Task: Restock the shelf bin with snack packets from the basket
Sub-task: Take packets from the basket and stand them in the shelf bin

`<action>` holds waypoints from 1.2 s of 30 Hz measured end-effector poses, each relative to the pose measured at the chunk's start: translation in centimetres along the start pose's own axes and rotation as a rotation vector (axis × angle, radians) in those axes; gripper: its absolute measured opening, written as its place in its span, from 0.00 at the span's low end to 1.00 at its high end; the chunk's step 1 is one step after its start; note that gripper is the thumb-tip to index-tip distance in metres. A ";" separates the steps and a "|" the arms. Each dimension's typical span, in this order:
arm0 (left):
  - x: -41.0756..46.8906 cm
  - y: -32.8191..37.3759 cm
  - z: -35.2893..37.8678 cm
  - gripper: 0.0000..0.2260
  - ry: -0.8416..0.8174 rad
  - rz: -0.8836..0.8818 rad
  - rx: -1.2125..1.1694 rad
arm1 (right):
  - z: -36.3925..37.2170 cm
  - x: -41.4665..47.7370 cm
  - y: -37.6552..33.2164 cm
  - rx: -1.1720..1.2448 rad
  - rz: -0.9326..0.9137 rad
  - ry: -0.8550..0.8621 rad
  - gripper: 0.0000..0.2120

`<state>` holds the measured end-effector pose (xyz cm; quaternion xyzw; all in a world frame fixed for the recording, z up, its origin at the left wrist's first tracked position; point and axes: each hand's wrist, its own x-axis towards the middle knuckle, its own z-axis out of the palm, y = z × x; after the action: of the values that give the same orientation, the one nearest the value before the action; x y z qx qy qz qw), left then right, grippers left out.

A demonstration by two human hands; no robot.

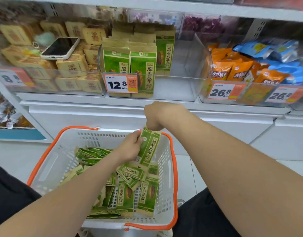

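Shop shelf [79, 100] ahead, basket [50, 166] on the floor below. I hold one packet [149, 147] over the basket's far rim: right hand [157, 115], fingers closed on its top seal, left hand [132, 147] pinching its side. Light, crinkly, likely slippery; I'd grip the seal for the bin [173, 88]

The white metal shelf [89, 104] carried three clear plastic bins side by side: a left bin [44, 79] of tan packets [72, 66], a middle bin [178, 88] part-filled with green packets [142, 65], and a right bin [203, 93] of orange packets [220, 69] and blue packets [284, 65].
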<state>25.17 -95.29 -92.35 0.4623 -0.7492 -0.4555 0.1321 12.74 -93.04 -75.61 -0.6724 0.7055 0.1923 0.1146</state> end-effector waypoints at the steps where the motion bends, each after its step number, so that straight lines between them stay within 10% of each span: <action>1: -0.2 0.8 -0.4 0.09 0.060 0.019 -0.037 | -0.5 -0.5 0.5 0.001 0.024 -0.012 0.04; 6: -0.3 4.4 -3.1 0.15 0.386 0.148 -0.064 | -3.0 -3.0 2.0 0.104 0.120 -0.025 0.11; 12: 0.6 9.9 -8.1 0.11 0.521 0.209 -0.134 | -5.5 -3.0 3.2 1.107 0.133 0.084 0.12; 18: 0.4 15.3 -12.4 0.10 0.335 0.344 0.085 | -7.4 -3.3 4.4 1.179 0.202 0.489 0.07; 22: -0.5 18.5 -13.5 0.27 -0.005 0.308 0.205 | -8.4 -3.6 5.4 1.334 0.230 0.615 0.09; 27: 0.3 20.5 -14.1 0.13 0.034 0.407 0.341 | -9.1 -3.2 6.0 1.369 0.223 0.686 0.18; 30: 1.5 20.2 -14.1 0.04 0.062 0.380 0.063 | -9.7 -2.9 6.5 1.436 0.189 0.689 0.27; 36: 3.4 21.4 -12.6 0.07 0.329 0.365 -0.440 | -8.9 -1.3 7.9 1.450 0.284 0.706 0.10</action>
<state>18.87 -101.77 -68.93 0.3483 -0.6720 -0.4942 0.4276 5.85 -95.47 -66.07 -0.3565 0.7275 -0.5220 0.2668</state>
